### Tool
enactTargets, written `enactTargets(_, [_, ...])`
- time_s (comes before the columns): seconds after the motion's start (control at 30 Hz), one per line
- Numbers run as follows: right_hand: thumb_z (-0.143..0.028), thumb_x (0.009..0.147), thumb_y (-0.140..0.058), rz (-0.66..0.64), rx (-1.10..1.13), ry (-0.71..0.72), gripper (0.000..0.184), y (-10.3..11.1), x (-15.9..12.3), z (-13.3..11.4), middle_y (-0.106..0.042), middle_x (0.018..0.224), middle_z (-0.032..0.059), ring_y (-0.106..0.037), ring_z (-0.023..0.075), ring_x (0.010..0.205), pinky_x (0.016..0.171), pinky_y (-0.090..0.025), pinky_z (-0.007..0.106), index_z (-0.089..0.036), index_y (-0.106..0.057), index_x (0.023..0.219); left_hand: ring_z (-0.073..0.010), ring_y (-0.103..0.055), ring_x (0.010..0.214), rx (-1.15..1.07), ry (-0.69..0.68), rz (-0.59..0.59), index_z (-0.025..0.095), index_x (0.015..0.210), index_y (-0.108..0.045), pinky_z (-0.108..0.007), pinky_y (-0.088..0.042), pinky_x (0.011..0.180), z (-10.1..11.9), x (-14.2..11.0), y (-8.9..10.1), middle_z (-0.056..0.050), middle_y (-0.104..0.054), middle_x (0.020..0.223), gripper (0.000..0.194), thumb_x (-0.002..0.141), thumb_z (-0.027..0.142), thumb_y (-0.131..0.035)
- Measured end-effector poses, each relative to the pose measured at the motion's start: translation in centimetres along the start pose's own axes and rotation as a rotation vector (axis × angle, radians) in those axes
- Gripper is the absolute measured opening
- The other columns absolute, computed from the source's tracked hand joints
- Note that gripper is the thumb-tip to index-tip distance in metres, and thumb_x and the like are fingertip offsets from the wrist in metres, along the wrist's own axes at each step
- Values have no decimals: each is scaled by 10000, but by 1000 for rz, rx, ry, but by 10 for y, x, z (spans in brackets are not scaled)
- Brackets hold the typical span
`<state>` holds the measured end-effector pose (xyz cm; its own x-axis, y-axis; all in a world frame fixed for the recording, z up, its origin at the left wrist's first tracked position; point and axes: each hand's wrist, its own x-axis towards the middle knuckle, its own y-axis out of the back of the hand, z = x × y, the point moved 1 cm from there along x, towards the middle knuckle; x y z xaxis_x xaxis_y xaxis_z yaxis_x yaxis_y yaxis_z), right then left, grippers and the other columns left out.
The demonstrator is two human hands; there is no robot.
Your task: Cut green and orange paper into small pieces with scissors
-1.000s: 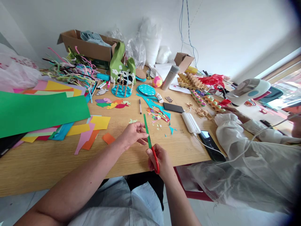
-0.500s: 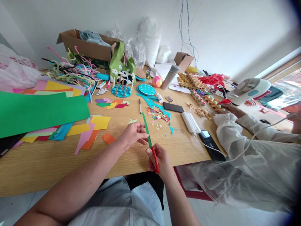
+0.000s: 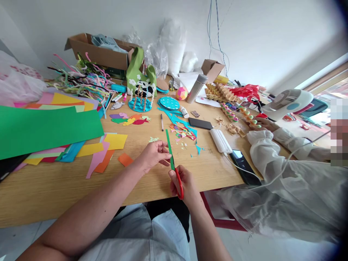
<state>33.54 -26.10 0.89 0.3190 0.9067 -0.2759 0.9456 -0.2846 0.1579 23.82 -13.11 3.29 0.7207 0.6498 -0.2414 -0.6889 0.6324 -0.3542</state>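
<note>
A narrow green paper strip [image 3: 169, 143] stands up between the fingers of my left hand [image 3: 156, 155], which pinches it near its lower half. My right hand [image 3: 185, 182] grips the red handles of a pair of scissors [image 3: 179, 184]. The blades lie along the lower end of the strip, close to my left fingertips; whether they are cutting into it I cannot tell. Pale green paper snippets [image 3: 153, 139] lie on the table just beyond my left hand. A small orange paper piece [image 3: 125, 160] rests beside my left wrist.
Coloured paper sheets [image 3: 49, 130] pile up at the left. Paper fish [image 3: 130, 119], a pen [image 3: 162, 122] and mixed scraps [image 3: 183, 133] lie ahead. A white power bank [image 3: 220, 141] and phone [image 3: 244, 166] are at right, beside a co-worker's sleeve [image 3: 261, 148] and a fan [image 3: 285, 103].
The green strip and scissors have shifted very slightly, the strip's top leaning a little to the right. Otherwise both my hands stay in nearly the same place.
</note>
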Motion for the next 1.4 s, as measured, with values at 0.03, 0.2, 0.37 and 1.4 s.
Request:
enactTargets(0.03, [-524, 798, -632, 2, -2, 2, 400, 0, 0, 0, -537, 407, -63, -437, 80, 295, 303, -275, 157, -218, -390, 712, -136, -624, 584, 0, 2, 1, 118, 947, -525, -282, -549, 538, 0, 0, 0, 4, -609, 680, 356, 628, 93, -682])
enactTargets(0.2, [-537, 796, -626, 9, -12, -9, 408, -1, -1, -2, -539, 409, -62, -431, 81, 294, 299, -266, 160, -218, -387, 710, -131, -619, 577, -19, 2, 7, 113, 952, -530, -284, -549, 546, -1, 0, 0, 12, -604, 667, 374, 617, 94, -694])
enactTargets(0.37, [-558, 787, -622, 24, -12, -15, 420, -2, -2, -2, -531, 393, -63, -409, 75, 282, 294, -251, 159, -220, -384, 713, -130, -623, 573, -36, 1, 6, 116, 934, -539, -288, -548, 555, -2, 0, 0, 21, -598, 654, 378, 601, 100, -717])
enactTargets(1.4, [-545, 811, -600, 42, -18, -4, 388, -3, -5, 2, -535, 402, -63, -424, 98, 291, 307, -278, 192, -224, -401, 724, -127, -623, 554, 15, -14, -56, 119, 918, -591, -253, -528, 518, -7, 0, -2, 23, -597, 615, 319, 627, 105, -721])
